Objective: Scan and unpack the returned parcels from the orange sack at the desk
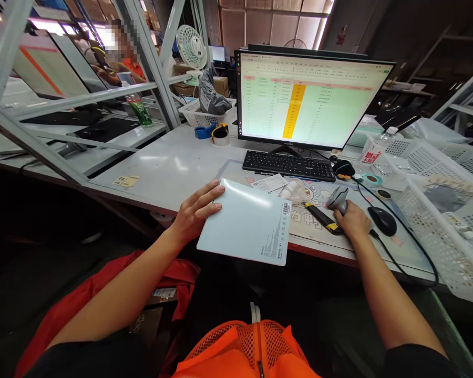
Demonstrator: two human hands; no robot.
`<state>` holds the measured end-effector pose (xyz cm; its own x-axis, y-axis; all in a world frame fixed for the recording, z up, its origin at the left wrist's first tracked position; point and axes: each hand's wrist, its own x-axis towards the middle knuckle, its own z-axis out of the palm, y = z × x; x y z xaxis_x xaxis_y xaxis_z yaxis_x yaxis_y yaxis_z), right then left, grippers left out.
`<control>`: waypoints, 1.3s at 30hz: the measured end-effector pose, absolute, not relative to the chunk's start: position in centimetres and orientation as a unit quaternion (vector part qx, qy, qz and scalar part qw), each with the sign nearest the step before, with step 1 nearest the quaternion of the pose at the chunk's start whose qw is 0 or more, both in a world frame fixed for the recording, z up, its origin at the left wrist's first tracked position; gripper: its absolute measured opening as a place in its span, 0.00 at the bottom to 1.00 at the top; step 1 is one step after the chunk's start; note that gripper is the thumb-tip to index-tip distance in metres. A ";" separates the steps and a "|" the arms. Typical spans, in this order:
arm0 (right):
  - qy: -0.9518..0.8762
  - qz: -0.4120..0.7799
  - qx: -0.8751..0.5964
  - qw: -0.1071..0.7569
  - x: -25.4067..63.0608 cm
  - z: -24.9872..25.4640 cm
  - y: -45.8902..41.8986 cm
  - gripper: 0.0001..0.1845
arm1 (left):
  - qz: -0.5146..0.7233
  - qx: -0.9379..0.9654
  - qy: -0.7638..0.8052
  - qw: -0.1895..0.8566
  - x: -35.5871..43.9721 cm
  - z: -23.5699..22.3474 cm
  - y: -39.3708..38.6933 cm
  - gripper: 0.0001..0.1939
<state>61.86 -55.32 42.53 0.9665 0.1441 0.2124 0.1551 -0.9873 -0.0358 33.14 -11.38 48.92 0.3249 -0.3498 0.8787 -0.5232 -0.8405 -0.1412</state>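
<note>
My left hand grips the left edge of a flat pale blue box that lies at the desk's front edge, with a barcode at its far right corner. My right hand is closed round the handle of a grey barcode scanner, whose head points towards the box. A black and yellow utility knife lies on the desk mat between the box and my right hand.
A monitor with a spreadsheet stands behind a black keyboard. A black mouse and white plastic baskets are at the right. Tape rolls sit at the back left. Another person sits behind metal shelving.
</note>
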 end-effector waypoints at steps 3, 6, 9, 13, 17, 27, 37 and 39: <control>-0.073 -0.105 -0.991 0.029 61.9 42.4 -55.4 0.31 | 0.510 0.808 -0.280 0.095 33.0 49.2 -11.6 0.20; -0.072 -0.107 -0.991 0.034 61.9 42.3 -55.4 0.30 | 0.507 0.807 -0.285 0.102 32.9 49.4 -11.6 0.22; -0.073 -0.107 -0.991 0.040 61.8 42.2 -55.2 0.28 | 0.494 0.816 -0.273 0.126 32.9 48.9 -11.3 0.21; -0.075 -0.090 -0.989 0.087 62.4 42.6 -55.3 0.33 | 0.403 0.847 -0.196 0.285 32.9 47.0 -11.1 0.28; -0.093 -0.097 -0.969 0.208 64.2 43.8 -58.1 0.40 | 0.333 0.785 -0.007 0.523 34.3 44.5 -10.3 0.39; -0.126 -0.195 -0.954 0.188 69.5 38.2 -69.9 0.45 | 0.404 0.639 0.123 0.643 40.3 41.9 -2.7 0.44; -0.131 -0.231 -0.950 0.163 70.2 35.9 -71.3 0.51 | 0.195 0.398 0.231 0.866 38.0 43.1 0.7 0.22; -0.137 -0.247 -0.946 0.161 70.5 35.3 -71.7 0.49 | 0.188 0.391 0.244 0.868 37.8 43.3 0.5 0.22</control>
<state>70.55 -71.67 35.26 0.8400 0.1803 0.5118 0.3393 -0.9106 -0.2360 37.81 0.48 43.32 0.8103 0.5162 -0.2773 -0.1346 0.6245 0.7693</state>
